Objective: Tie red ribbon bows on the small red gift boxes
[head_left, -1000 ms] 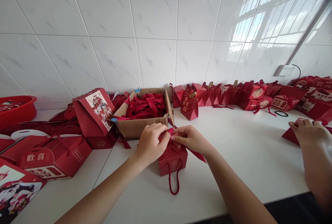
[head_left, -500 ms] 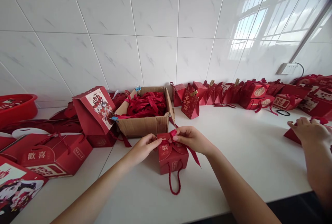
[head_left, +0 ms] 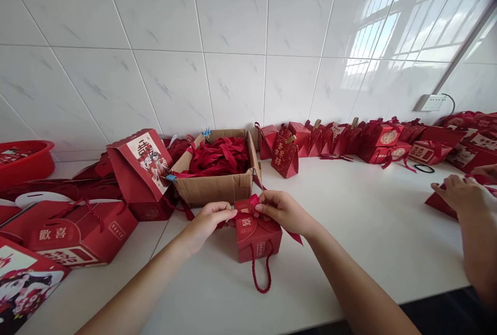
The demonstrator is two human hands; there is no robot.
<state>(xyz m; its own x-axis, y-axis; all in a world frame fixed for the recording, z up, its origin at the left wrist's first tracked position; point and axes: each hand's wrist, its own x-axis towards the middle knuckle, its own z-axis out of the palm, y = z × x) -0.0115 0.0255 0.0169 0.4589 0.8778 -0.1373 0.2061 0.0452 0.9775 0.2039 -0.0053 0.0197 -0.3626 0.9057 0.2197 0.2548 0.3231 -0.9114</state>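
A small red gift box (head_left: pixel 258 242) with gold characters stands upright on the white table, its twisted rope handle (head_left: pixel 262 289) hanging down the near side. Red ribbon (head_left: pixel 254 201) is looped over the top of the box. My left hand (head_left: pixel 213 219), at the box's upper left, pinches a ribbon end between thumb and fingers. On the right of the loop, my right hand (head_left: pixel 282 210) is closed on the ribbon too, and a loose tail (head_left: pixel 294 236) trails below it. Part of the ribbon is hidden behind my fingers.
Behind the gift box stands a cardboard box (head_left: pixel 213 189) full of red ribbons. Larger red boxes (head_left: pixel 89 234) and a red basin (head_left: pixel 33 161) are at left. Finished-looking small boxes (head_left: pixel 285 156) line the wall. At far right, another person's hand (head_left: pixel 460 195) touches a red box.
My left hand has moved slightly left, drawing ribbon away from the box top. My right hand has barely shifted. The other person's second hand now shows at the right edge.
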